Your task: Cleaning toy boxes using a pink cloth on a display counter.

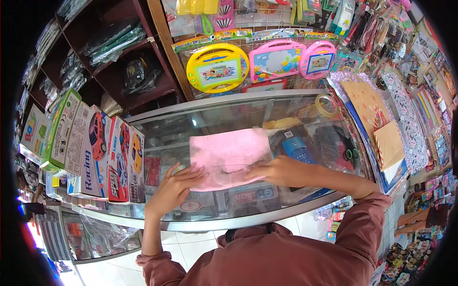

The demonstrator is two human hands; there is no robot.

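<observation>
A flat pink sheet, cloth or soft paper (230, 148), lies on the glass-topped display counter (161, 121) in front of me. My left hand (179, 184) rests with spread fingers on its lower left corner. On the lower right part of the sheet lies my right hand (275, 171), its fingertips pointing left; whether they pinch the sheet cannot be told. A dark crease or smudge runs across the sheet near those fingertips.
Boxed toy cars (120, 161) stand at the counter's left end. A tape roll (326, 105) and green-handled scissors (351, 153) are on the right, beside stacked paper bags and envelopes (390, 146). Behind the counter hang drawing boards (217, 68); dark shelves (118, 60) hold plastic-wrapped goods.
</observation>
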